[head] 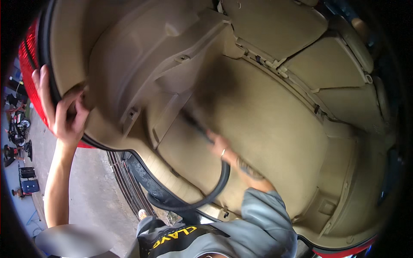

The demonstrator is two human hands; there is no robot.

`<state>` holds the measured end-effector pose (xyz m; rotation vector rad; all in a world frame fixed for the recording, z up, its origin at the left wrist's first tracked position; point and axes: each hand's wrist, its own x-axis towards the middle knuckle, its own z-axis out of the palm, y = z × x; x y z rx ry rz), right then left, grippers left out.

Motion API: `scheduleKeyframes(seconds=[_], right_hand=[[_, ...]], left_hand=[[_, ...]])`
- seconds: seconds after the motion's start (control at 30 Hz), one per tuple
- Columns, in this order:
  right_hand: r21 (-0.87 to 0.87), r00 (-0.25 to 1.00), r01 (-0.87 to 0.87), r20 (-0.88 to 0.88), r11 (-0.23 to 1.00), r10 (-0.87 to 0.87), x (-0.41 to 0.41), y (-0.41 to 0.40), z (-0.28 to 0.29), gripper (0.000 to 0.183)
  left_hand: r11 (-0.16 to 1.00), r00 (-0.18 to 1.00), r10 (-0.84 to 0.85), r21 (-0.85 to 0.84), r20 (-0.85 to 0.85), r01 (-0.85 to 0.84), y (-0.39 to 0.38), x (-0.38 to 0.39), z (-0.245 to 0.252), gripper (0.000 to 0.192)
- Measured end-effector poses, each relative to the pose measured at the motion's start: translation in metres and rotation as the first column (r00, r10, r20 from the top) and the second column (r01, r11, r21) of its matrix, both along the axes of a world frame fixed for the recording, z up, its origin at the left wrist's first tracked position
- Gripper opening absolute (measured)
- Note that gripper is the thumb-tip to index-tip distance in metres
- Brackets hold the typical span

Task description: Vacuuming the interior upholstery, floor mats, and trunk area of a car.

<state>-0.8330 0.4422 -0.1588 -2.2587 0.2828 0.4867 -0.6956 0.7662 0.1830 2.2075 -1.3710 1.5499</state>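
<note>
My right hand (220, 145) grips the dark wand end of a ribbed vacuum hose (222, 177), held low over the beige carpet floor (274, 129) of a car's cargo area. Motion blurs the wand's tip, near the seam by the left side trim. The hose loops back below my wrist and across the rear sill (158, 166). My left hand (66, 113) rests on the edge of the tailgate opening, fingers apart, by the red tail light (30, 61). Its thumb and index finger curl against the beige trim panel (109, 77).
Beige rear seatbacks (329, 58) stand upright at the far side. A blurred dark patch (219, 80) lies on the carpet. Moulded pockets line the right trim (327, 206). Outside at the left are concrete ground (93, 187), a floor grate (125, 187) and a blue case (30, 186).
</note>
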Motion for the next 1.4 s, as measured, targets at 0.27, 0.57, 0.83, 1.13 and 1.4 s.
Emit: scheduleKeyframes(seconds=[0.27,0.57,0.83,1.13,1.4], right_hand=[[0.119,0.997,-0.054,-0.043,0.991,0.059,-0.209,0.012,0.014,0.066],[-0.573,-0.068,0.806,0.158,-0.147,-0.985,-0.465,-0.172,-0.047,0.037],[-0.156,0.632,0.775,0.198,0.613,-0.749,-0.170,0.109,-0.040,0.051],[-0.253,0.365,0.891,-0.091,0.376,-0.927,-0.419,0.119,-0.001,0.064],[0.152,-0.423,0.904,0.189,-0.399,-0.886,-0.439,0.180,0.084,0.067]], left_hand=[[0.994,0.997,-0.067,-0.096,-0.047,0.062,0.005,-0.008,0.001,0.018],[0.971,0.971,-0.236,-0.053,-0.033,0.234,0.005,0.007,0.009,0.022],[0.934,0.937,-0.349,-0.090,-0.013,0.347,-0.017,0.022,-0.013,0.015],[0.938,0.937,-0.347,-0.029,-0.031,0.346,0.018,0.030,-0.008,0.016],[0.882,0.879,-0.468,-0.120,-0.094,0.456,-0.003,-0.055,-0.054,0.010]])
